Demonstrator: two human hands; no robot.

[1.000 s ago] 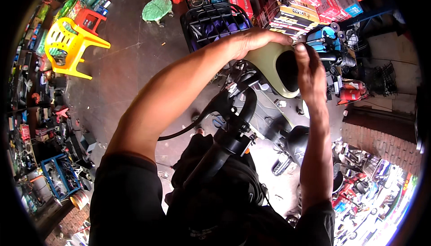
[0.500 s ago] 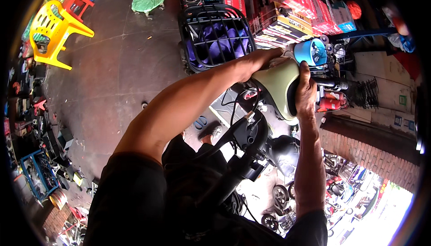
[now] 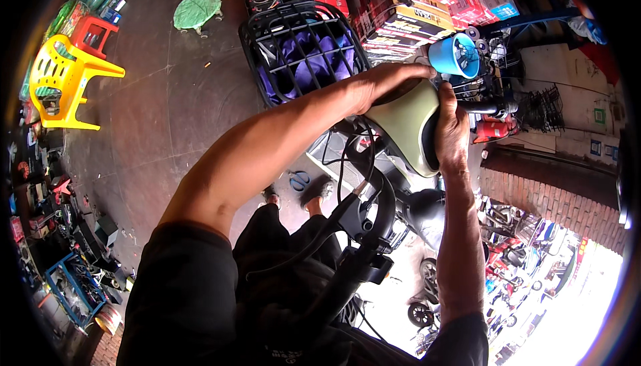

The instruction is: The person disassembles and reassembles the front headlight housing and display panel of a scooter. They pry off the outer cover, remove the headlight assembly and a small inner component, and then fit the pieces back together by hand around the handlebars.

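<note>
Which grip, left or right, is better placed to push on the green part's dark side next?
Probably the right grip: it rests beside the green part's dark side, with its thumb near the top. The left grip lies along the far edge, farther from that side.

Looks like smooth, satin plastic on the pale green cover (image 3: 403, 127) at two o'clock. Seems matt black on the handlebar (image 3: 337, 286) at six. Reads as dark-coated metal in the wire basket (image 3: 246, 45) at twelve, around crumpled purple cloth (image 3: 308, 67); glossy plastic on the yellow chair (image 3: 80, 73) near ten; rough brick in the wall (image 3: 561, 199) at three.
</note>
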